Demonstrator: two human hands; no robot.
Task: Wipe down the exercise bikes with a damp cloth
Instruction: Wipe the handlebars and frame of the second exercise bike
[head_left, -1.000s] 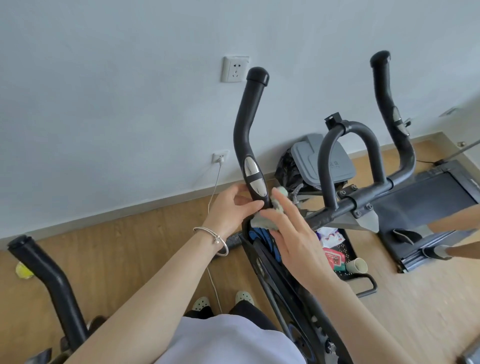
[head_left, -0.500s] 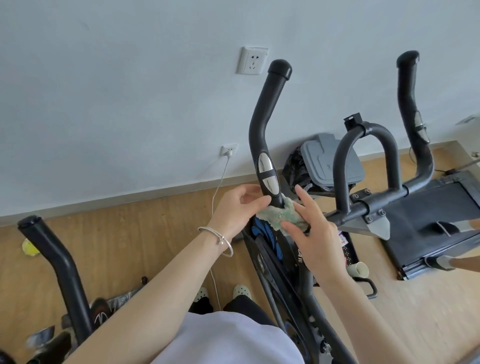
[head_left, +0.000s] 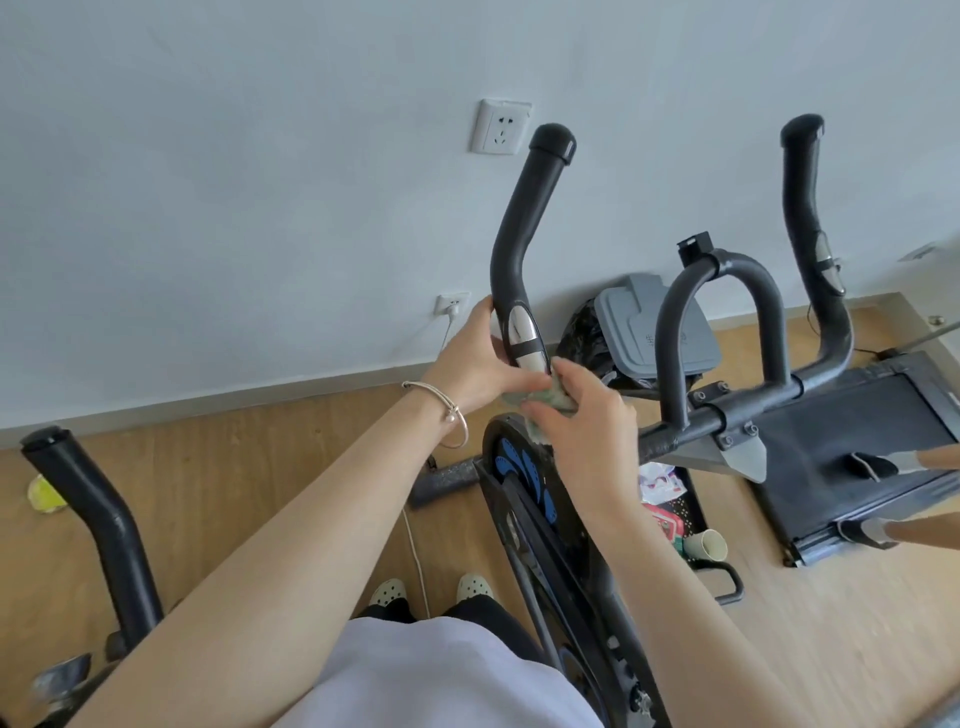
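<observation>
Cloth (head_left: 551, 401), pinched in right hand (head_left: 587, 431), should wrap the handlebar (head_left: 519, 234) and climb toward twelve o'clock while left hand (head_left: 475, 361) grips it steady.

Wall (head_left: 260, 208): plain pale grey, evenly lit. Upper socket (head_left: 501, 127) mounted high; lower socket (head_left: 453, 304) holds a white plug, its cable (head_left: 415, 540) trailing onto the wood-grain floor (head_left: 234, 493). Pale skirting board (head_left: 208, 405). Grey lidded bin (head_left: 654, 332) stands against the wall; treadmill (head_left: 857, 441) at right.

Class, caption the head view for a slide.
Left hand holds the handlebar; right hand presses a green cloth against its base.
</observation>
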